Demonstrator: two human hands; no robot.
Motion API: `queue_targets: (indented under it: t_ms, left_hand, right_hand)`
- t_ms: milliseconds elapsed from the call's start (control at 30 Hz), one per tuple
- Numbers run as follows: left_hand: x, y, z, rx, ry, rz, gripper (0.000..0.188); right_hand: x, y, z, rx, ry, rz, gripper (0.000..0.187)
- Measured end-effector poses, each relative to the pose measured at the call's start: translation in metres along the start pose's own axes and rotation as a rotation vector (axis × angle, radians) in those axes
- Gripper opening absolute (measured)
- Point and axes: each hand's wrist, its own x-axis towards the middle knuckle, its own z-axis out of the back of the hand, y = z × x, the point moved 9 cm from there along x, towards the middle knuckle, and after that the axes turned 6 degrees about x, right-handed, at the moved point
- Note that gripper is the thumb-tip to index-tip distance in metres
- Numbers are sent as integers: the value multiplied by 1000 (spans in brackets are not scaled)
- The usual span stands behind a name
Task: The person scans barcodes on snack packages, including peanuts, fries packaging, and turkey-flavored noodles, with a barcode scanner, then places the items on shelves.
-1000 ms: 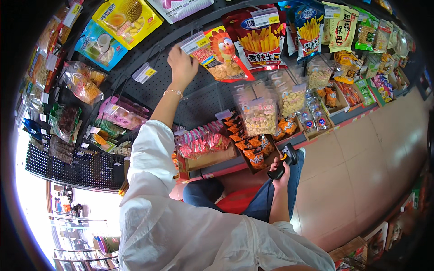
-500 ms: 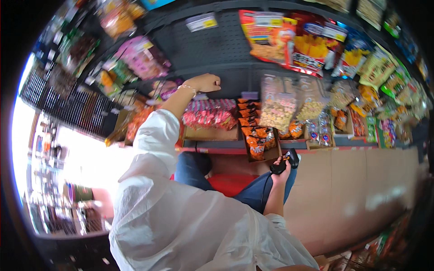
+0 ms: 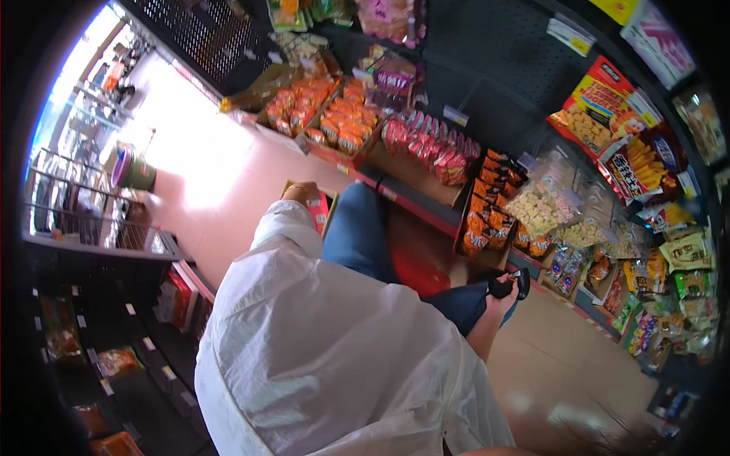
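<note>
My left hand [image 3: 302,192] reaches down by my left knee, at the rim of an open carton [image 3: 331,204] with something red and white [image 3: 319,213] inside. Its fingers are hidden, so whether they hold anything does not show. Over my right knee, my right hand [image 3: 499,298] is closed around a black handheld device [image 3: 520,283], whose exact kind I cannot make out. Ahead, on the low shelf, boxes hold orange packets [image 3: 351,118], pink-red packets [image 3: 430,148] and darker orange packets [image 3: 487,216].
Clear bags of small pale snacks [image 3: 544,201] hang above the shelf edge, with colourful snack bags [image 3: 635,167] to the right. A red stool [image 3: 418,267] shows between my legs. Another dark shelf [image 3: 144,342] stands at the left, and a green bucket [image 3: 137,171] lies beyond.
My view has turned left. My left hand has dropped from the shelf to the carton beside my left knee. The right hand keeps the black device over my right knee.
</note>
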Motion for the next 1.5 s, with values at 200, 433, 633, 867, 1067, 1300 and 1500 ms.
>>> queue_targets:
  t_ms: [200,433,633,867,1067,1300,1500]
  left_hand:
    - [-17,57,-145,-262,36,139,33]
    - [-25,70,-241,-478,26,331,37]
    - [-23,95,-260,-594,-39,491,41]
    - [-55,90,-205,-857,-258,810,47]
    - [-77,128,-222,-925,-328,970,53]
    - [-58,125,-230,-960,-142,789,51]
    - [-32,132,-270,-950,41,626,55]
  right_hand:
    - [1,-10,8,54,-164,-115,23]
    - [1,-10,10,-158,-195,-138,21]
    - [0,-16,14,-332,-301,-96,25]
    - [-2,-8,8,-425,-297,-71,25]
    - [-5,-30,-5,-527,-217,-196,22]
    - [-2,-12,-4,-574,-221,-107,25]
    - [-11,-26,-14,-613,-274,-97,21]
